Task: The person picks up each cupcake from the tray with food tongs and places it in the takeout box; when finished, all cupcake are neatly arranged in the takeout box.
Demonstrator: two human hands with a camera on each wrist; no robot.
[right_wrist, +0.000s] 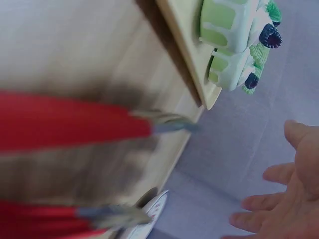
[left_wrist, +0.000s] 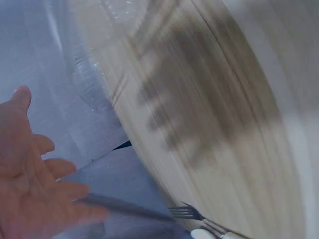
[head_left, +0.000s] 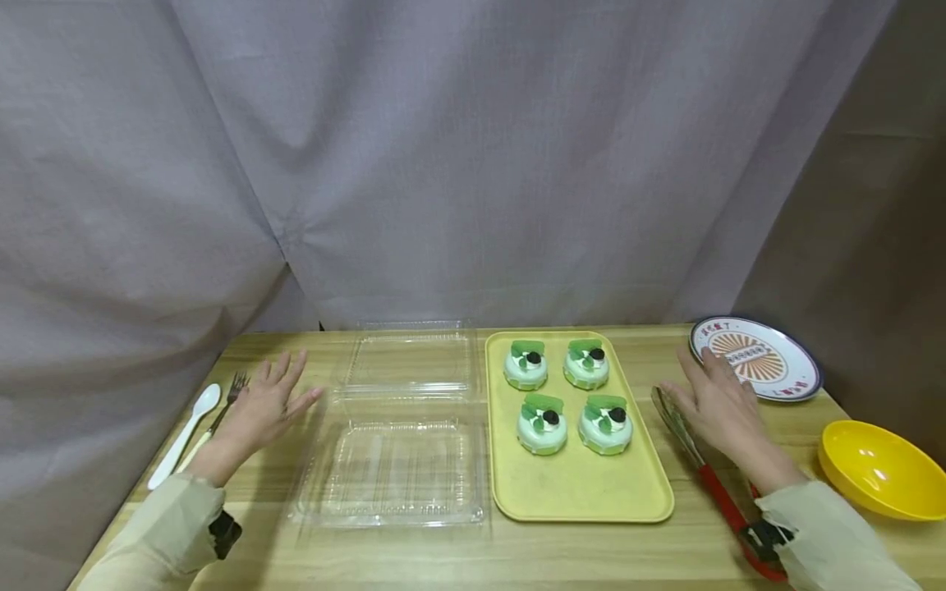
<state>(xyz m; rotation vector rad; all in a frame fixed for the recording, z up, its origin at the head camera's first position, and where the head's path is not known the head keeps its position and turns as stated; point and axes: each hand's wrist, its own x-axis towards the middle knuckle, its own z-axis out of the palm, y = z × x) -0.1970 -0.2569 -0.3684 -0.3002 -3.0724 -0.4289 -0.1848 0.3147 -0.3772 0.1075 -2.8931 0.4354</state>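
Observation:
My left hand (head_left: pixel 254 414) hovers with spread fingers over the table's left side, between a fork (head_left: pixel 235 390) and a clear plastic clamshell box (head_left: pixel 399 468). That box lies opened, its lid (head_left: pixel 410 361) folded back toward the curtain. My right hand (head_left: pixel 727 406), fingers also extended and holding nothing, is above red-handled tongs (head_left: pixel 720 497). In the right wrist view its palm (right_wrist: pixel 294 194) shows beside the tray's end. Between the hands, a yellow tray (head_left: pixel 580 497) carries several small green-and-white cakes (head_left: pixel 542 431), each topped with a dark berry and green leaves.
A white spoon (head_left: pixel 185 435) lies beside the fork at the left edge. At the back right sits a patterned plate (head_left: pixel 794 361), with a yellow bowl (head_left: pixel 879 468) nearer the front. A grey curtain (head_left: pixel 473 164) hangs behind the wooden table (head_left: pixel 355 562).

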